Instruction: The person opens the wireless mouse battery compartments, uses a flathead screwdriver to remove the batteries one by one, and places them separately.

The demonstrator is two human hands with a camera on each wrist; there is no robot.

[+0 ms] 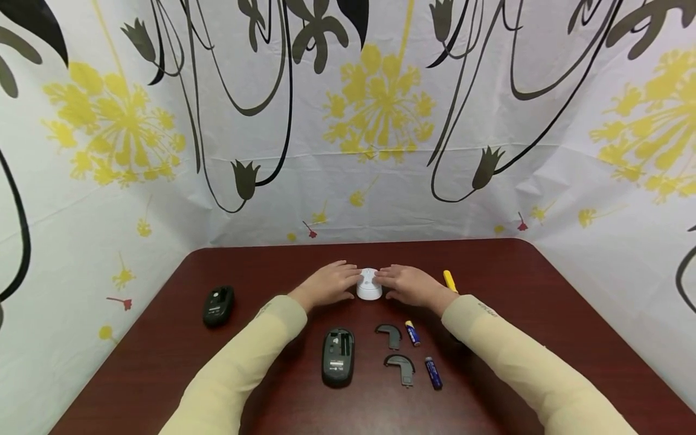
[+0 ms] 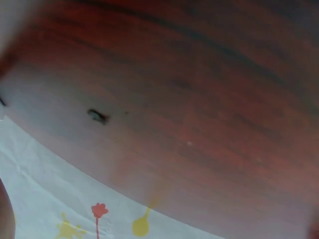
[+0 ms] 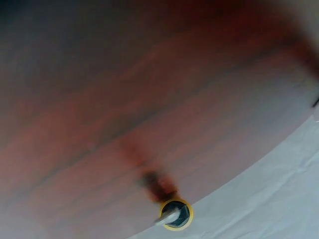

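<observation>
A small white round device [image 1: 369, 287] with a domed top sits towards the back of the dark red table. My left hand [image 1: 328, 284] reaches it from the left, palm down, its extended fingertips right at the device's side. From the other side, my right hand [image 1: 414, 284] lies in the same way, fingers stretched out to the top edge. Nearer to me lies an upturned dark computer mouse [image 1: 338, 357] with its battery compartment uncovered. To its right are two grey hook-shaped pieces [image 1: 389, 335] and two blue batteries [image 1: 433, 373]. Neither wrist view shows the device.
Another dark mouse [image 1: 219, 306] lies at the left. Beyond my right forearm is a yellow-handled tool [image 1: 449, 281], partly hidden by the sleeve. The table [image 1: 304, 408] has a white patterned cloth [image 1: 326, 199] hanging behind it and at both sides.
</observation>
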